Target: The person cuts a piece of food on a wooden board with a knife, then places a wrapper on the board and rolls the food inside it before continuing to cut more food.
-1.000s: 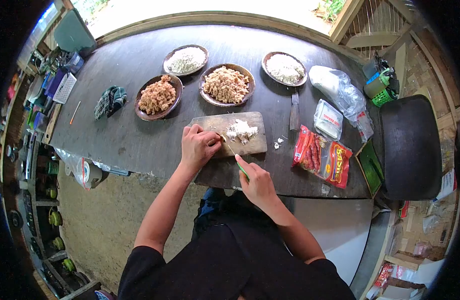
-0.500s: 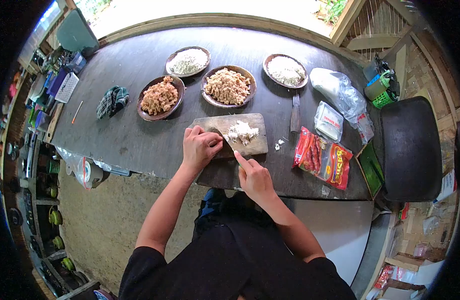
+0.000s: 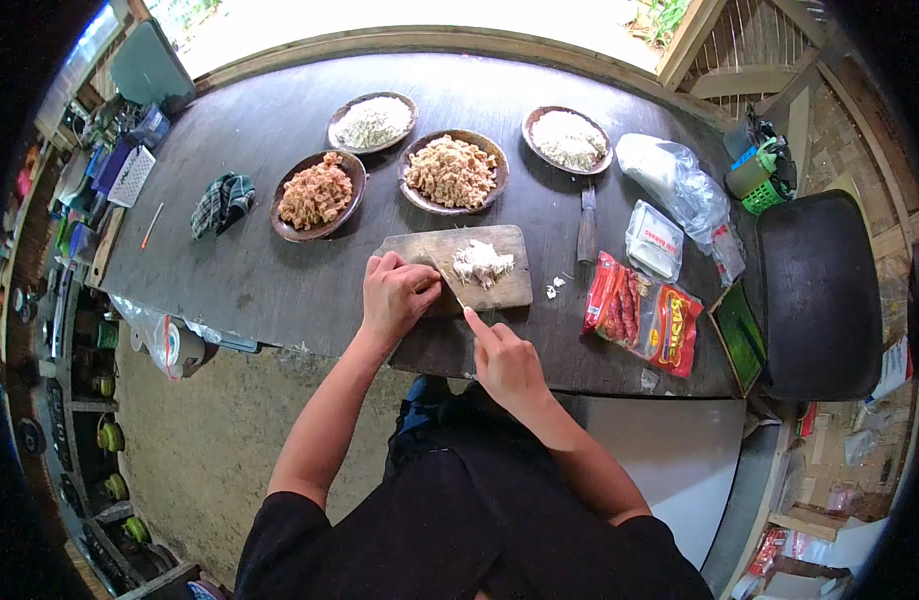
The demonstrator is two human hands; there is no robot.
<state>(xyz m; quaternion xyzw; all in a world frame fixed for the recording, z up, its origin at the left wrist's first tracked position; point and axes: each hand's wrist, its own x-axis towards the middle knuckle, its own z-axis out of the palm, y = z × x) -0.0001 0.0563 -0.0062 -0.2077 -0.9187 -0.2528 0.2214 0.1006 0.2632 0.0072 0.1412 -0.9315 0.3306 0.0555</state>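
A wooden cutting board (image 3: 507,241) lies near the front edge of the table, bearing a small heap of pale, finely chopped pieces (image 3: 483,263). My right hand (image 3: 508,365) is closed round the handle of a knife (image 3: 452,285), its forefinger stretched along the top. The thin blade slants over the board, its edge close beside my left fingertips. At the board's left side my left hand (image 3: 392,300) has its fingers bent and pressed together; whatever they pinch is hidden. A few pale scraps (image 3: 554,288) lie right of the board.
Beyond the board stand a bowl of reddish-brown pieces (image 3: 318,195), a bowl of tan pieces (image 3: 453,172) and two plates of white shreds (image 3: 374,122) (image 3: 569,139). To the right are a cleaver (image 3: 588,225), a red food packet (image 3: 642,314) and plastic bags (image 3: 680,180). A checked cloth (image 3: 223,205) lies left.
The whole view has shifted very slightly. My right hand and the knife have moved a little down and left; my left hand stays at the board's left side.
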